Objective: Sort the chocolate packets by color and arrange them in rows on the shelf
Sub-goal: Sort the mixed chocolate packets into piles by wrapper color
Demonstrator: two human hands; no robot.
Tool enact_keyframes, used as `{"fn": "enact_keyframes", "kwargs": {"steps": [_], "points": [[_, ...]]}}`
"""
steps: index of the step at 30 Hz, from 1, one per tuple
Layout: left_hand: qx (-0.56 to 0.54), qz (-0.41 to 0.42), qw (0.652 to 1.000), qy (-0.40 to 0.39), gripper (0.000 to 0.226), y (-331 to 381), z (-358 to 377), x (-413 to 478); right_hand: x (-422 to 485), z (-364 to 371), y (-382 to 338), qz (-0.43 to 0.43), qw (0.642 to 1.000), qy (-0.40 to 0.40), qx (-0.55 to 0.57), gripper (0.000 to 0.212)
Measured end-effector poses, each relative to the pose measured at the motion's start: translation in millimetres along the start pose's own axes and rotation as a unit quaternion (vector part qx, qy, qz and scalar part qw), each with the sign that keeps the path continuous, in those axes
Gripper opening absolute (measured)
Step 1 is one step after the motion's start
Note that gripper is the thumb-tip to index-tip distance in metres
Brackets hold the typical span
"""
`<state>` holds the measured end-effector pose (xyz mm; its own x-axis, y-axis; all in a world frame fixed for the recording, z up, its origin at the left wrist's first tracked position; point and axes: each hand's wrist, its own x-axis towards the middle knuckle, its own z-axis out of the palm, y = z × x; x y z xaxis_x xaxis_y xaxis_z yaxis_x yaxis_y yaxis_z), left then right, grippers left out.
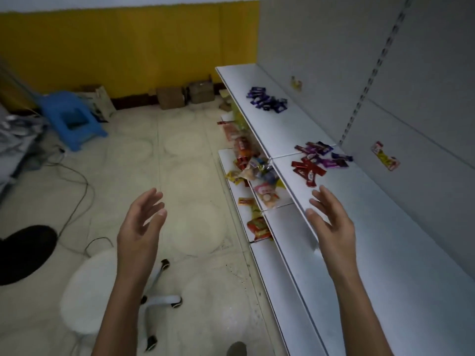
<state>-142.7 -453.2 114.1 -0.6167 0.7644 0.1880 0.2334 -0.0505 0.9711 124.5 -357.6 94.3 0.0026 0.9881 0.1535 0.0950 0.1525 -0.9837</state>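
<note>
Both hands are up, palms turned toward each other, fingers spread loose and holding nothing. The right hand [331,219] hangs over the front edge of the top shelf [401,265]; whether it touches the edge I cannot tell. The left hand [142,222] is out over the floor, well apart from the shelf.

Just beyond the right fingertips lies a loose heap of red packets [307,170], crossing one another. Purple packets [326,156] lie mixed in at its far side, toward the back panel. Farther along the same shelf, well apart, sits a separate pile of purple packets [267,100].

The lower shelf [280,219] holds a jumble of mixed snack bags [257,176] in red, yellow and orange.

On the floor below the left arm stands a white stool [87,291] on castors. A blue plastic stool [72,119] and cardboard boxes [185,96] stand by the yellow wall, and cables [77,188] trail across the tiles.
</note>
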Motion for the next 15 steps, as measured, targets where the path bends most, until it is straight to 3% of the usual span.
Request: {"fn": "enact_keyframes", "kwargs": {"steps": [6,15], "points": [[-0.004,-0.026,0.999,0.034,0.035,-20,-12,41,35,51,13,0.019,0.998,-0.060,0.001,0.051],[0.002,-0.023,0.999,0.026,0.035,-46,41,159,149,106,36,0.040,0.998,-0.049,0.030,0.051]]}}
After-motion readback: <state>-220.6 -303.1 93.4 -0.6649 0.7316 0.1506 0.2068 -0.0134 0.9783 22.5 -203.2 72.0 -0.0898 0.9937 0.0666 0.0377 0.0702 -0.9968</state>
